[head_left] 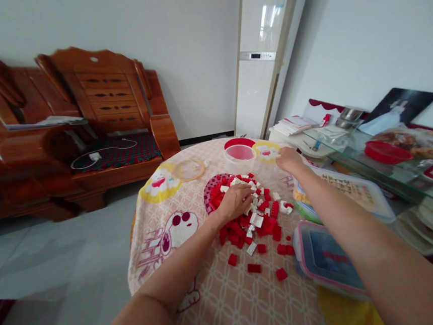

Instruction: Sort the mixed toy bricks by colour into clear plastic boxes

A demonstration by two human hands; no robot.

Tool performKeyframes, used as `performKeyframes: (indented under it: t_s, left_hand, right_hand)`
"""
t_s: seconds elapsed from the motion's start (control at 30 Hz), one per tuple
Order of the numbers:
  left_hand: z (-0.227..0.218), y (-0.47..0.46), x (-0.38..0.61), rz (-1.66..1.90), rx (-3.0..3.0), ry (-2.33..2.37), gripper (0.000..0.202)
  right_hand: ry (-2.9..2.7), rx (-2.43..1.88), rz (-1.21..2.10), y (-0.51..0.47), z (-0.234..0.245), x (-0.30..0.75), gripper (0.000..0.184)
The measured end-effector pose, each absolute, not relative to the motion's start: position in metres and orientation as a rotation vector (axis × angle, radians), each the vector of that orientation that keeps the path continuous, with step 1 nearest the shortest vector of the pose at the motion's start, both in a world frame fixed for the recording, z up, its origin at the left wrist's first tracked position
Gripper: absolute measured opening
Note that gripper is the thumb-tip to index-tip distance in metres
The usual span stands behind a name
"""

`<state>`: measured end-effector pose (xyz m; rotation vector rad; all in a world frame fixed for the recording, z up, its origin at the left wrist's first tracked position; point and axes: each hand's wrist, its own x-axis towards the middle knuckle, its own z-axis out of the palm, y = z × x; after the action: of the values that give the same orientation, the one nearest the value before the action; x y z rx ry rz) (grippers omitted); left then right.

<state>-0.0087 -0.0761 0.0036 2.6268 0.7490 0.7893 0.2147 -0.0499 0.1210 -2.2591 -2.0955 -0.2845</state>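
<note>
A heap of red and white toy bricks (269,224) lies loose on the round table. My left hand (237,201) rests on top of the heap, its fingers bent loosely downward among the bricks; their tips are partly hidden. Past the heap, my right hand (289,160) is at the table's far right edge with its fingers drawn together. Something clear seems to be under it, too faint to make out. A translucent round tub (240,156) stands between the heap and the far edge, left of my right hand.
A round clear lid (188,170) lies at the left on the patterned tablecloth (229,303). Lidded boxes (325,256) line the right side under my right forearm. A glass shelf (356,163) with household items stands beyond. A wooden bench (105,101) is at the left.
</note>
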Motion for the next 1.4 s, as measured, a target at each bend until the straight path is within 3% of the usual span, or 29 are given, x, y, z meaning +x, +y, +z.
performKeyframes:
  t_s: [0.17, 0.4, 0.57, 0.73, 0.83, 0.97, 1.2, 1.4]
  left_hand:
    - [0.002, -0.107, -0.011, 0.69, 2.608, 0.396, 0.032]
    - [-0.011, -0.096, -0.012, 0.759, 2.663, 0.637, 0.033]
    - [0.011, -0.126, 0.001, 0.867, 2.395, 0.678, 0.028]
    - [0.016, -0.163, 0.037, 0.578, 2.06, 0.572, 0.028]
    - [0.005, -0.172, 0.054, 0.482, 1.898, 0.526, 0.028]
    - [-0.008, -0.177, 0.062, 0.387, 1.522, 0.567, 0.032]
    - [-0.001, -0.169, 0.041, 0.349, 1.224, 0.693, 0.057]
    - [0.005, -0.164, 0.029, 0.375, 1.254, 0.663, 0.058]
  right_hand:
    - [-1.993, -2.134, -0.329, -0.095, 0.133, 0.213, 0.037]
    - [-1.818, -1.943, -0.233, -0.204, 0.138, 0.238, 0.033]
    - [-1.437, -2.147, -0.334, -0.282, 0.106, 0.27, 0.038]
    - [-1.216, -2.536, -0.469, -0.329, 0.059, 0.301, 0.045]
    - [-1.241, -2.678, -0.293, -0.34, 0.035, 0.315, 0.048]
    - [-1.272, -2.557, -0.008, -0.339, 0.018, 0.321, 0.051]
    - [-1.182, -2.457, 0.143, -0.323, 0.017, 0.303, 0.052]
    - [-1.142, -2.558, 0.181, -0.31, 0.012, 0.287, 0.064]
